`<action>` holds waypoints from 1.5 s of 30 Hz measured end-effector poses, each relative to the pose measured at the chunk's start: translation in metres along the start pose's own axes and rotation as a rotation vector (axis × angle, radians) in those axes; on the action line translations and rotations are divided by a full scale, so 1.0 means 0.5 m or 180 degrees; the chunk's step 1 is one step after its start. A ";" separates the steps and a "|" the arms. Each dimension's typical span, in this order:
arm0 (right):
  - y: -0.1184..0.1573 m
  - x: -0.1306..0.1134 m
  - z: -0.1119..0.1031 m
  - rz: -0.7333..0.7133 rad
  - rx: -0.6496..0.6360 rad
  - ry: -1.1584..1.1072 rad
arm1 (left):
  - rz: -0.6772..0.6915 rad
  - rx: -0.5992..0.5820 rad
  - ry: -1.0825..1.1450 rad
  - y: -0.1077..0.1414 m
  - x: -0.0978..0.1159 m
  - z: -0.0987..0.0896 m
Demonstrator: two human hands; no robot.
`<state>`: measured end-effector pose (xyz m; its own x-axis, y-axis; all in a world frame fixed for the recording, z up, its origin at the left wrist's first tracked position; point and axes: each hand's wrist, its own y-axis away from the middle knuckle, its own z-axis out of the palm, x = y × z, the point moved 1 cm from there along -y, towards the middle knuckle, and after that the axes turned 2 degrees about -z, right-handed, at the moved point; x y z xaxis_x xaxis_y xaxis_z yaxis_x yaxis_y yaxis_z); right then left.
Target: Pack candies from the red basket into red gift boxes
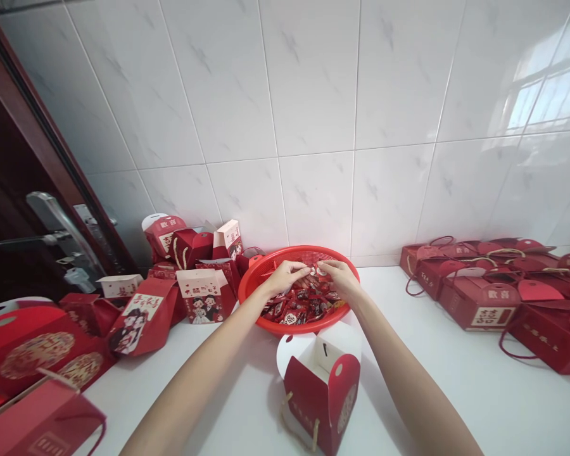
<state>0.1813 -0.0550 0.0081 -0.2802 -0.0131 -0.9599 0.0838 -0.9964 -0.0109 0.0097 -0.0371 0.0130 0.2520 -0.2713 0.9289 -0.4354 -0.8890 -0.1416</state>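
Note:
A red plastic basket [272, 324] full of small red-wrapped candies [304, 304] stands against the tiled wall. Over its left part is my left hand [289, 277], thumb and fingers brought together at the candies; whatever they hold is too small to name. My right hand [338, 276] reaches over the basket's right part, its fingertips closed on something I cannot make out. Between my forearms, nearer to me, an open red gift box [308, 392] with white inner flaps and a rope handle stands upright on the white table [247, 405].
Red gift boxes [145, 313], several of them open, crowd the left side. On the right, closed red boxes [479, 297] with cord handles sit in rows. A dark door with a metal handle [66, 221] is at the far left.

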 end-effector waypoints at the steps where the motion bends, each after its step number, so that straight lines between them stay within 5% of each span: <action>1: 0.000 0.001 0.001 0.0014 -0.0052 0.0027 | 0.0062 0.0031 -0.0006 0.000 0.000 0.000; 6: -0.003 0.006 -0.002 -0.0069 -0.0127 0.0041 | 0.0058 0.0373 0.0008 -0.010 -0.001 -0.004; 11: -0.016 0.011 -0.011 -0.0270 0.0324 -0.0319 | -0.1122 0.0701 -0.1702 -0.013 -0.036 -0.028; 17: -0.018 0.010 -0.008 -0.0098 0.0357 -0.0457 | -0.1697 -0.0016 -0.2283 -0.005 -0.077 -0.049; 26: -0.013 0.008 -0.007 -0.0126 0.0314 -0.0454 | -0.1864 -0.1202 -0.2102 0.004 -0.065 -0.039; 29: -0.012 0.008 -0.007 -0.0127 0.0296 -0.0390 | -0.1844 -0.1302 -0.1891 0.012 -0.060 -0.031; 37: -0.012 0.007 -0.006 -0.0094 0.0297 -0.0406 | -0.1359 -0.0909 -0.1440 0.017 -0.024 -0.019; 45: -0.004 0.000 -0.003 -0.0088 0.0284 -0.0429 | -0.0653 0.0258 -0.0247 0.014 0.010 -0.015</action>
<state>0.1825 -0.0529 0.0078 -0.4075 0.0094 -0.9132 -0.0094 -0.9999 -0.0061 0.0015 -0.0418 0.0190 0.3951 -0.1066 0.9124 -0.2982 -0.9543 0.0176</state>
